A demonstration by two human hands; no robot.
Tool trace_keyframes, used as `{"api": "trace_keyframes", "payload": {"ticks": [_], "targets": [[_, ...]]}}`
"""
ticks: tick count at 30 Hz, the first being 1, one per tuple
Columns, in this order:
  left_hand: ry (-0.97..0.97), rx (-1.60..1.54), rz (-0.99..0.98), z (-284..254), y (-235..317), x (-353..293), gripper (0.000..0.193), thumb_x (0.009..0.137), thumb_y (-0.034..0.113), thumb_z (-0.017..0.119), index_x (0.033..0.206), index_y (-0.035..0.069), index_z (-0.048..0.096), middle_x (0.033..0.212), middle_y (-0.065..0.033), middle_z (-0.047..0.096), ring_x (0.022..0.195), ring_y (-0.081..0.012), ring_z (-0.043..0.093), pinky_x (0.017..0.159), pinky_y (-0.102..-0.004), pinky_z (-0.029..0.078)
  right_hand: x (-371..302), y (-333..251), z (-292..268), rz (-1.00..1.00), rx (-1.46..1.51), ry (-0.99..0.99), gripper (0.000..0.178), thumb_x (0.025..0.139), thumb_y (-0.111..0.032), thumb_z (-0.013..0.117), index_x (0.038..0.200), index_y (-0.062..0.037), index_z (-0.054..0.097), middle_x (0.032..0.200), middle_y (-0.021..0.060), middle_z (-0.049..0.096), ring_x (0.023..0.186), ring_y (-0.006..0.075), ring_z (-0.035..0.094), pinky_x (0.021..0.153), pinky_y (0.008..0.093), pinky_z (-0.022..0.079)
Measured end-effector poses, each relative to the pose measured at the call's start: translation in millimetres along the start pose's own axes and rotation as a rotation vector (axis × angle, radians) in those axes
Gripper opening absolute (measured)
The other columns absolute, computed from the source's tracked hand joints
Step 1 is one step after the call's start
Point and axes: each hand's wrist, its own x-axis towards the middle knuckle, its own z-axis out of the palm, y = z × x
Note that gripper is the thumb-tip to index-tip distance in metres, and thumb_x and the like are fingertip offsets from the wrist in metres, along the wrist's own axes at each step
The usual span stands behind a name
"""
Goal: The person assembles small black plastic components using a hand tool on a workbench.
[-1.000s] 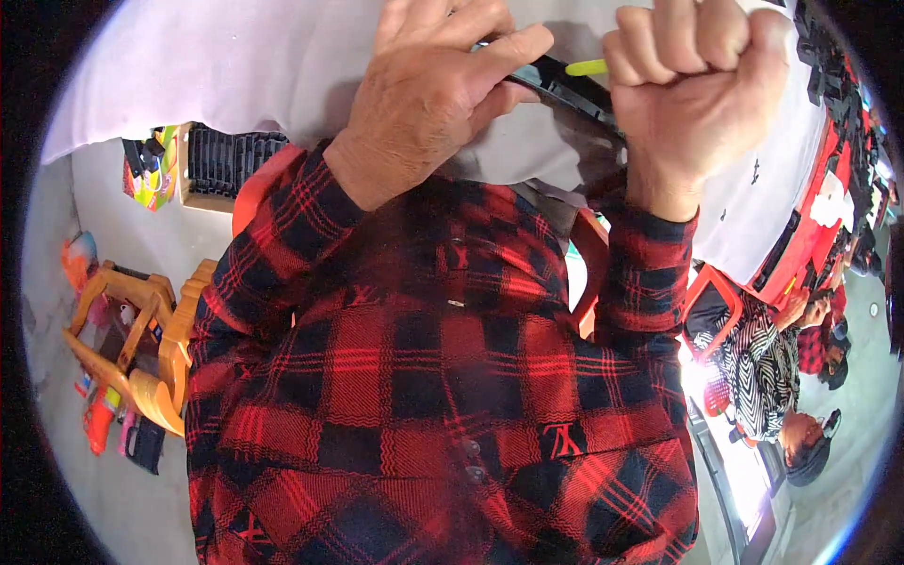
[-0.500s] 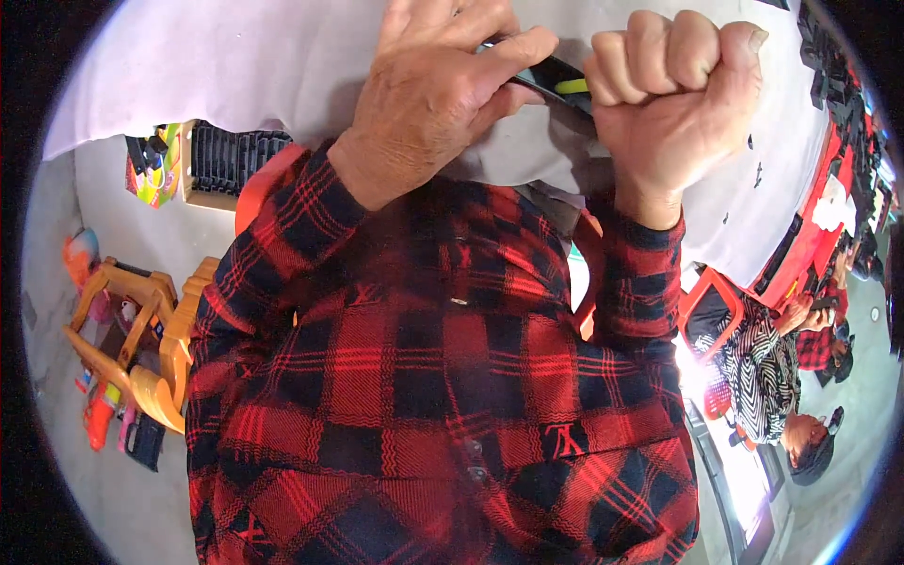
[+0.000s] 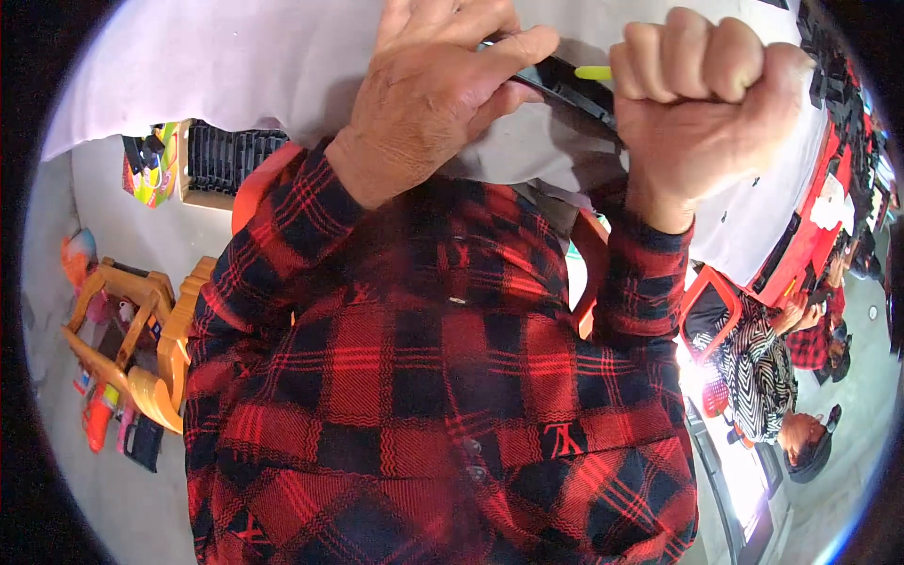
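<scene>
My left hand (image 3: 438, 94) pinches a long black plastic piece (image 3: 576, 92) between thumb and fingers. The piece slants down to the right, and its left end is hidden in the hand. My right hand (image 3: 711, 104) is closed in a fist around a slim tool whose yellow-green tip (image 3: 593, 72) pokes out on the left side. The tip is just above the black piece, with the rest of the tool hidden in the fist. Both hands are over a table with a pale cloth (image 3: 235, 66).
At the left, a box (image 3: 209, 200) holds rows of black parts beside a colourful bag (image 3: 151, 184). An orange-brown wooden seat (image 3: 108, 325) stands lower down. On the right are a red table edge (image 3: 808, 250), black pieces, a red chair (image 3: 711, 311) and a seated person (image 3: 753, 367).
My right fist has moved right, away from my left hand, and more of the yellow-green tip and black piece shows. My left hand has stayed almost still.
</scene>
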Motion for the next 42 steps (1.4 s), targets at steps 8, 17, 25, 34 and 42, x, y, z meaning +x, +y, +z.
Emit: {"api": "trace_keyframes", "payload": {"ticks": [8, 17, 25, 34, 42], "targets": [[0.01, -0.119, -0.029, 4, -4, 0, 0.041, 0.085, 0.023, 0.07, 0.124, 0.012, 0.063, 0.096, -0.0085, 0.057, 0.088, -0.0317, 0.055, 0.086, -0.0498, 0.042, -11, 25, 16, 0.201, 0.164, 0.223, 0.06, 0.112, -0.049, 0.031, 0.06, -0.0194, 0.029, 0.052, -0.0054, 0.018, 0.046, 0.0106, 0.012, 0.044, 0.03, 0.015], [-0.005, -0.126, -0.052, 3, -1, 0, 0.036, 0.085, 0.02, 0.07, 0.12, 0.012, 0.064, 0.097, -0.008, 0.057, 0.091, -0.0322, 0.055, 0.09, -0.0501, 0.042, 6, 7, 38, 0.215, 0.358, 0.466, 0.057, 0.113, -0.045, 0.033, 0.062, -0.0185, 0.029, 0.052, -0.0047, 0.019, 0.044, 0.0103, 0.015, 0.043, 0.0295, 0.019], [-0.001, -0.091, -0.015, 21, -8, 2, 0.047, 0.079, 0.016, 0.075, 0.124, 0.013, 0.062, 0.098, -0.0083, 0.056, 0.092, -0.0327, 0.054, 0.09, -0.051, 0.041, 4, -1, 12, 0.029, 0.086, 0.058, 0.058, 0.113, -0.046, 0.032, 0.061, -0.0195, 0.028, 0.05, -0.0063, 0.018, 0.041, 0.0093, 0.009, 0.037, 0.029, 0.009], [0.648, -0.224, 0.357, 78, -35, 3, 0.059, 0.07, 0.009, 0.08, 0.126, 0.015, 0.061, 0.096, -0.0068, 0.055, 0.089, -0.0315, 0.053, 0.086, -0.049, 0.04, 12, 7, -7, -0.068, 0.873, -0.152, 0.056, 0.114, -0.042, 0.026, 0.064, -0.0172, 0.027, 0.051, -0.0051, 0.021, 0.041, 0.0089, 0.008, 0.037, 0.0272, 0.009], [0.673, -0.261, 0.354, 80, -37, -1, 0.058, 0.07, 0.007, 0.08, 0.125, 0.014, 0.063, 0.095, -0.0071, 0.056, 0.089, -0.0316, 0.054, 0.087, -0.0496, 0.041, 1, 13, 4, 0.055, 0.213, 0.066, 0.059, 0.114, -0.046, 0.027, 0.061, -0.0186, 0.027, 0.05, -0.0053, 0.018, 0.042, 0.009, 0.007, 0.037, 0.0283, 0.01]]}}
